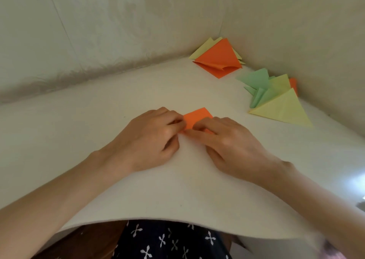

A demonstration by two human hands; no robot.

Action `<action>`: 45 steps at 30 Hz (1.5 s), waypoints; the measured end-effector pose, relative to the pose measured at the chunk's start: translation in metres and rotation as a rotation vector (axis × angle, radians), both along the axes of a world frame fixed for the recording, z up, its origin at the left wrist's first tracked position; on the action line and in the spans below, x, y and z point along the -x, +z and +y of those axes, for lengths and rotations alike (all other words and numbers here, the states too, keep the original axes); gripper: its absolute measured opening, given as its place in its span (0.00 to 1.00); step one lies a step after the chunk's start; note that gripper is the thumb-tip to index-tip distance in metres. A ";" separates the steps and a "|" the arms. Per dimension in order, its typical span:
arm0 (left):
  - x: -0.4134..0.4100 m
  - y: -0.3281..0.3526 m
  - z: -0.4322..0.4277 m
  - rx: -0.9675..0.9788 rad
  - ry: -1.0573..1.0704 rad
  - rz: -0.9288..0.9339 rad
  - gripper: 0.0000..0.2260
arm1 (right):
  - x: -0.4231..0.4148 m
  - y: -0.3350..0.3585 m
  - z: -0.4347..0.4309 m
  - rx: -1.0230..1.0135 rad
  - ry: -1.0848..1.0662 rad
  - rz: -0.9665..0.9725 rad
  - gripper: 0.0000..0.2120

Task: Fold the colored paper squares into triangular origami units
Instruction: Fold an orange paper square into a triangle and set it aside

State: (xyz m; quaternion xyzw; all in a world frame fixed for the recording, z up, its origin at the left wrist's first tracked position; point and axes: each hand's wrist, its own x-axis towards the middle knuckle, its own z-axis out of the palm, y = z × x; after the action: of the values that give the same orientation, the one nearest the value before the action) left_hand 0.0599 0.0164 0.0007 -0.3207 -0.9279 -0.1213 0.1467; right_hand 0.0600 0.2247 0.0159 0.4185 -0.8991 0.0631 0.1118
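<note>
Your left hand [150, 138] and right hand [227, 142] pinch the near edge of the smooth orange paper [197, 117] at mid-bench, fingers [174, 120] curled over it. The matte white bench [79, 120] extends to a curved front edge. Creased triangular units [276, 100] occupy the far right corner. The paper's near fold is hidden.

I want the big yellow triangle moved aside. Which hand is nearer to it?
Right. The right hand sits just left of the big yellow triangle, a little nearer the person. The left hand is farther left, across the orange paper both hands hold.
</note>
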 end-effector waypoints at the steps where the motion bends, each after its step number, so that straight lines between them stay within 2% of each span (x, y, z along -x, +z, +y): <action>1: -0.001 -0.001 0.000 0.009 0.003 0.001 0.19 | -0.001 0.000 0.001 -0.019 0.001 0.018 0.21; 6: -0.004 0.000 -0.001 0.017 0.010 -0.019 0.20 | -0.010 0.003 0.014 -0.025 -0.028 0.049 0.20; 13: -0.004 0.002 -0.001 0.034 0.014 -0.020 0.22 | -0.029 -0.002 0.046 0.090 -0.103 0.173 0.20; 17: -0.005 0.001 0.001 0.051 0.021 -0.031 0.22 | -0.027 0.006 0.051 0.194 -0.153 0.227 0.16; 20: -0.006 0.003 0.001 0.081 0.033 -0.024 0.22 | -0.014 0.016 0.035 0.284 -0.182 0.140 0.19; 22: -0.006 0.004 0.002 0.095 0.042 -0.023 0.22 | -0.003 0.014 0.016 0.251 -0.131 0.033 0.23; 24: -0.006 0.003 0.003 0.088 0.043 -0.031 0.22 | 0.003 0.005 0.002 0.171 -0.083 0.004 0.23; 32: -0.010 0.009 -0.005 0.135 -0.076 0.075 0.16 | 0.008 -0.010 0.004 0.127 -0.057 0.115 0.18; 40: -0.016 0.007 -0.054 0.078 0.084 0.064 0.18 | 0.007 -0.010 0.004 0.132 -0.055 0.119 0.17; 45: -0.016 0.015 -0.039 -0.016 0.123 0.143 0.17 | 0.005 -0.009 0.001 0.168 -0.069 0.055 0.19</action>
State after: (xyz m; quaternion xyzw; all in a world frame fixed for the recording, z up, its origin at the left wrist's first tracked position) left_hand 0.0757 -0.0221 0.0155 -0.2698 -0.9320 -0.0963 0.2221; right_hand 0.0554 0.2259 0.0065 0.3780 -0.9011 0.1230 0.1732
